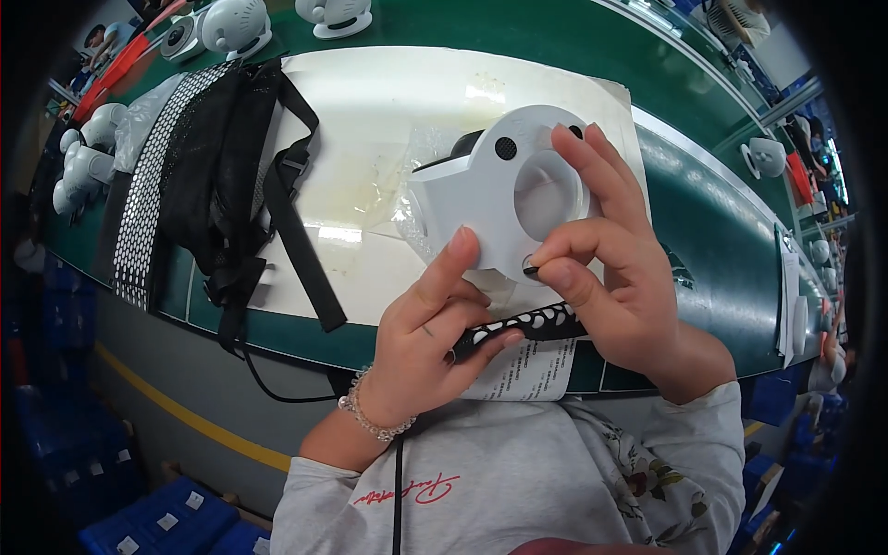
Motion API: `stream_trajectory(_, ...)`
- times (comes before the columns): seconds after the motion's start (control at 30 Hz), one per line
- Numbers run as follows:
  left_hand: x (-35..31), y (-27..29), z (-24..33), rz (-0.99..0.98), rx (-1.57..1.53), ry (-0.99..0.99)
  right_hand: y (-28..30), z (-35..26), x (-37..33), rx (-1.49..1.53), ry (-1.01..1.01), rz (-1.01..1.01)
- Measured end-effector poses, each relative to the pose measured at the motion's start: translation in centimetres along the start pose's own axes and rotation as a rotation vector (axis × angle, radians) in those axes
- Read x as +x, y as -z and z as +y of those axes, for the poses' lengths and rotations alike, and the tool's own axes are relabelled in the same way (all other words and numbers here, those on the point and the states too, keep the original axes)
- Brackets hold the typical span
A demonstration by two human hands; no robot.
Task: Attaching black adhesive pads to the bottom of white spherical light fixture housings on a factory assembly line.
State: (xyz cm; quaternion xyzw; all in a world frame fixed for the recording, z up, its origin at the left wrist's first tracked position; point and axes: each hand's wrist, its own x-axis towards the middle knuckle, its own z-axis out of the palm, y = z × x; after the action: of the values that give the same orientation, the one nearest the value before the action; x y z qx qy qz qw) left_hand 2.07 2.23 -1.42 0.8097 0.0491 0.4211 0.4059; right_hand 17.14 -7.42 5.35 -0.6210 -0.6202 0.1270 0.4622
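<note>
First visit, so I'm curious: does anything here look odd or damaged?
The white board has yellowish marks left of the white device, odd on an otherwise pale surface; perhaps stains. Nothing looks plainly broken.

Left forearm (344, 437) is slanting inward | left hand (421, 328) is pointing its index finger (450, 256) forward, curling the others | right forearm (698, 363) is slanting inward | right hand (624, 277) is pinching thumb (575, 282) against forefinger (589, 239), holding two fingers (592, 166) raised

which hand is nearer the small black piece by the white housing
Right: the right hand pinches the small black piece; the left hand is apart from it, further left, against the white housing.
</note>
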Motion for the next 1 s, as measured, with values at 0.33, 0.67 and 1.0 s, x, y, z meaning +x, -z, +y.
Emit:
stream_trajectory(0.33,-0.1,0.5,-0.1,-0.085,0.033,-0.021,0.5,-0.4,-1.1,-0.776,0.380,0.053)
stream_trajectory(0.67,-0.2,0.3,-0.4,-0.041,-0.053,-0.051,0.8,-0.3,-3.8,-0.394,0.305,-0.117)
stream_trajectory(1.0,-0.6,0.6,-0.5,-0.049,-0.116,-0.002,0.4,2.1,-4.4,-0.237,0.316,-0.099)
